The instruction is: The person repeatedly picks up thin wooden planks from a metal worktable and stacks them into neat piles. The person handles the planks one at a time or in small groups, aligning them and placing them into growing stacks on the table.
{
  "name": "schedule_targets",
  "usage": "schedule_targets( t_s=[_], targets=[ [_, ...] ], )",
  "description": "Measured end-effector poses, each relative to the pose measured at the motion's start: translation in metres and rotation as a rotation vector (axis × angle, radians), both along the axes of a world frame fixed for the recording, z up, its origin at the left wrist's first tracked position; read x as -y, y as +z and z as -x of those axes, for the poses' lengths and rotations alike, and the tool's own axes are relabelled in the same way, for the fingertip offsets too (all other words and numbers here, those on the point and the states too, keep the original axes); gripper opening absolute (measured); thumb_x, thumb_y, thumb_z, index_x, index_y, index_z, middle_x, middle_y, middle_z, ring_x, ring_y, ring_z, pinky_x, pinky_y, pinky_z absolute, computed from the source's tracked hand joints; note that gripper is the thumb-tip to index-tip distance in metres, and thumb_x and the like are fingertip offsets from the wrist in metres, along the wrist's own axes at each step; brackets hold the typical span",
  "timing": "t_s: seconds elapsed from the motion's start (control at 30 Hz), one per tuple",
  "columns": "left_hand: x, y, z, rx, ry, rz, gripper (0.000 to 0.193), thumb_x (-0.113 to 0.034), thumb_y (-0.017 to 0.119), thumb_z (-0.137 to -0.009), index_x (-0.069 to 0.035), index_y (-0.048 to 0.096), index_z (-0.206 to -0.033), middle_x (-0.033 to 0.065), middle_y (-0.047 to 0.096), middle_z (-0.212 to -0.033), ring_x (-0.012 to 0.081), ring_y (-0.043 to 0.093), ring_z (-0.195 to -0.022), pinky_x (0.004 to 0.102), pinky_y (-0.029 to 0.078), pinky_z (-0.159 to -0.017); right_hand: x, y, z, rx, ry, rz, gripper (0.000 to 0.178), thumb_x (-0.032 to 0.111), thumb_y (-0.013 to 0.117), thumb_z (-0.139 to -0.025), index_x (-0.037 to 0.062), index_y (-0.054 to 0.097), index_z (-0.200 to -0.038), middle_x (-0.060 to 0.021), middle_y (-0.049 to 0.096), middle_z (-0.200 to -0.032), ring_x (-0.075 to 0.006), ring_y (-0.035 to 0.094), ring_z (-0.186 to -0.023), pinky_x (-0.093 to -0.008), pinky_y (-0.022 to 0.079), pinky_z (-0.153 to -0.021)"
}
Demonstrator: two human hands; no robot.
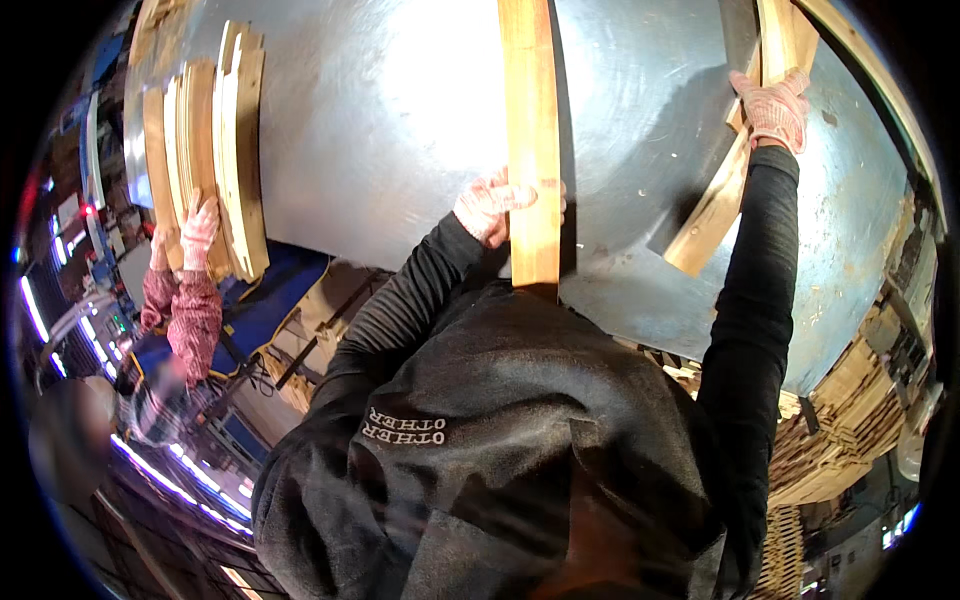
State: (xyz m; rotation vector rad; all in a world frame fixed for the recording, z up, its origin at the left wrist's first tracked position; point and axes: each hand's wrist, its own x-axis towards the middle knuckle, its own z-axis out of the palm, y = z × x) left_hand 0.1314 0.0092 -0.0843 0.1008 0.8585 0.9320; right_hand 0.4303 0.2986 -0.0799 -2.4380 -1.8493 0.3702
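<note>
My left hand (493, 208), in a pinkish-white knit glove, grips a long wooden board (533, 130) near its close end, thumb on top and fingertips showing at the far edge. The board runs straight away from my body over a shiny metal table (420, 110). Off to the far right, my right hand (775, 108), gloved the same way, is closed on a wooden strip (775, 45) among a few overlapping pieces. A shorter, angled wooden piece (708, 220) lies below that hand on the table.
To the left, a co-worker's gloved hands (198, 228) rest on a row of upright-looking stacked boards (240, 150). A large pile of cut wood (835, 430) stands past the table's right side. A blue cloth or cover (270, 305) hangs near the left table edge.
</note>
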Motion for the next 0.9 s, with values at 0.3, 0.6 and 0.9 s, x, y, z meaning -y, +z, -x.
schedule_targets(
  t_s=[0.3, 0.6, 0.9],
  targets=[
    [0.058, 0.008, 0.204, -1.08, 0.334, 0.119, 0.041, -0.004, 0.068, -0.083, 0.004, 0.059, -0.122, 0.0111, 0.067, -0.109, 0.0188, 0.063, -0.099, 0.0314, 0.051, -0.09, 0.088, 0.007, 0.037, -0.318, 0.221, -0.006, 0.081, 0.021, 0.072, -0.082, 0.0059, 0.028, -0.148, -0.0263, 0.058, -0.118, -0.0356, 0.062, -0.103, -0.0464, 0.051, -0.089],
    [-0.024, 0.055, 0.221, -2.427, -0.192, -0.125, 0.046, -0.022, 0.069, -0.075, -0.001, 0.06, -0.114, 0.0208, 0.061, -0.111, 0.0388, 0.056, -0.109, 0.0473, 0.047, -0.095, 0.162, 0.038, 0.056, -0.074, 0.209, 0.132, 0.085, 0.028, 0.07, -0.078, 0.0074, 0.027, -0.149, -0.0243, 0.054, -0.121, -0.039, 0.057, -0.109, -0.0458, 0.048, -0.094],
    [-0.293, 0.03, 0.108, -2.184, -0.85, -0.764, 0.104, -0.058, 0.078, -0.066, -0.012, 0.031, -0.147, 0.0189, 0.041, -0.146, 0.036, 0.034, -0.138, 0.0598, 0.025, -0.108, 0.189, 0.037, 0.029, -0.094, 0.1, 0.249, 0.088, 0.026, 0.071, -0.079, 0.0094, 0.024, -0.151, -0.0216, 0.051, -0.129, -0.0397, 0.052, -0.118, -0.0458, 0.044, -0.1]
  ],
)
